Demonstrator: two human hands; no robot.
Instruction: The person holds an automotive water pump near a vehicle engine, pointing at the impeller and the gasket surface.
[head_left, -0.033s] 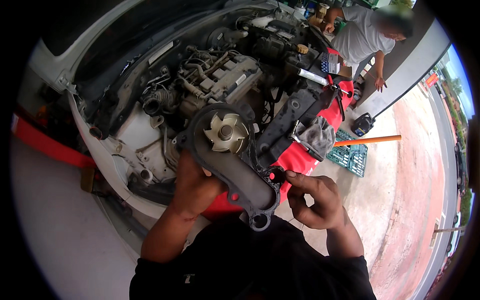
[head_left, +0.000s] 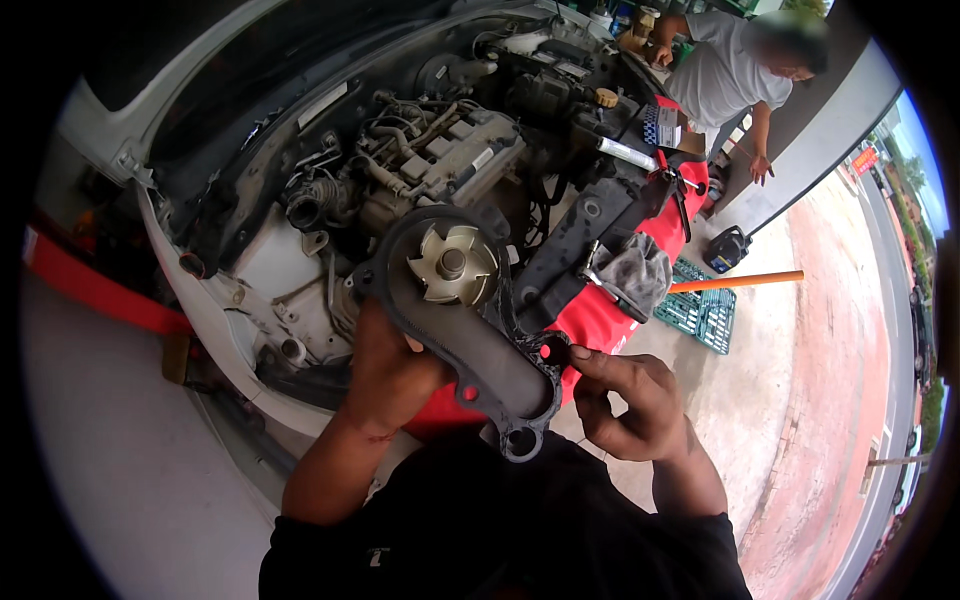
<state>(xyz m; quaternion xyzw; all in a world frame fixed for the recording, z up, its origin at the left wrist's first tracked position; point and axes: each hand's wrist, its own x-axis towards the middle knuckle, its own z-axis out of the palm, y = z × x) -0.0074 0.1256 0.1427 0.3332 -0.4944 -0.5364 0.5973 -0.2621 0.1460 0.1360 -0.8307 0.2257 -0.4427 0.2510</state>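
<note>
A grey metal water pump (head_left: 470, 320) with a pale impeller (head_left: 452, 264) is held up in front of me, over the open engine bay (head_left: 420, 170) of a white car. My left hand (head_left: 385, 375) grips the pump's underside from the left. A thin black gasket (head_left: 545, 350) lies along the pump's right edge, and the fingertips of my right hand (head_left: 630, 400) pinch it there.
A red cloth (head_left: 600, 320) covers the car's front edge, with a grey rag (head_left: 635, 270) and tools on it. A green socket tray (head_left: 700, 310) and an orange handle (head_left: 735, 282) lie on the concrete. Another person in a grey shirt (head_left: 725, 70) stands at the far right.
</note>
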